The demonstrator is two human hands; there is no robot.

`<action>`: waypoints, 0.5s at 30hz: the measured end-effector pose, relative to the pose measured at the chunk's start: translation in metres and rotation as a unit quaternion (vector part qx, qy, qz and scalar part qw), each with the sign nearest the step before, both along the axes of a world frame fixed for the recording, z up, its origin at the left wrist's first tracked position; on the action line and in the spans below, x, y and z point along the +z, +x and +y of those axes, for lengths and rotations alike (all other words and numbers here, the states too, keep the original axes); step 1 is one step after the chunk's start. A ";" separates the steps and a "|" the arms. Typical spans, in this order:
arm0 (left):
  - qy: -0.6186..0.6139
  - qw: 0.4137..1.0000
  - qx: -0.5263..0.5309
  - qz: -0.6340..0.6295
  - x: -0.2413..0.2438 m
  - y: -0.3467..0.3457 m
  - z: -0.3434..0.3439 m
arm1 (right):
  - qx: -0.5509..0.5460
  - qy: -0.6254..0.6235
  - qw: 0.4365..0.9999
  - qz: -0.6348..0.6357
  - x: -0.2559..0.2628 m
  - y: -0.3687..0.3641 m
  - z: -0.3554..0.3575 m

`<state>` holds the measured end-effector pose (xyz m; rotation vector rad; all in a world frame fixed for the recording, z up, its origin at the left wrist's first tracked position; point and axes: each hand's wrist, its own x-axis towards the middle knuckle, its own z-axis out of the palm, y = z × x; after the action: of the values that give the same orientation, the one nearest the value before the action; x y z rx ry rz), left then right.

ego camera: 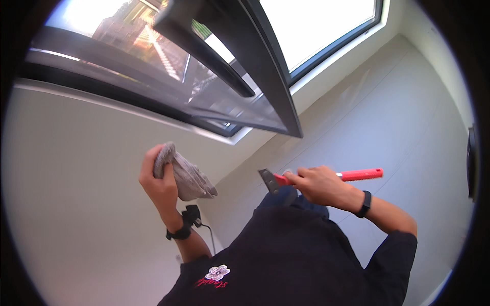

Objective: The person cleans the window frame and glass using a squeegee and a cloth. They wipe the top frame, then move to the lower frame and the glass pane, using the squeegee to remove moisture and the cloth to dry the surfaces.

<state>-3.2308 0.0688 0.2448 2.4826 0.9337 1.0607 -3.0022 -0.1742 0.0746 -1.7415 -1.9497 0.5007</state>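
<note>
My left hand (160,179) grips a crumpled grey cloth (191,179), which hangs out to the right of my fingers, in front of the pale wall. In my right hand (319,183) is a scraper with a red handle (361,174). Its flat metal blade (269,181) points left, towards the cloth, and the handle's end sticks out beyond my wrist on the right. Cloth and scraper are apart. Above both hands, a dark-framed window sash (275,69) stands swung inward, with a black handle (226,70) on it.
The sash's lower corner juts into the room over the grey tiled floor (344,126). A second dark-framed window (329,53) is at the upper right. Beside my left wrist, a black plug (192,215) with a cable is near the wall (76,172). A dark object (471,164) is at the far right.
</note>
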 end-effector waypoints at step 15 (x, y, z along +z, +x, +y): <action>-0.018 0.972 0.230 0.035 -0.049 0.012 0.075 | 0.289 0.200 0.932 -0.089 -0.086 -0.118 0.351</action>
<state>-3.2190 0.1436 0.1953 2.3418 1.5878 1.0737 -3.1205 0.1768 -0.0113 -0.9766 -2.4854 0.1090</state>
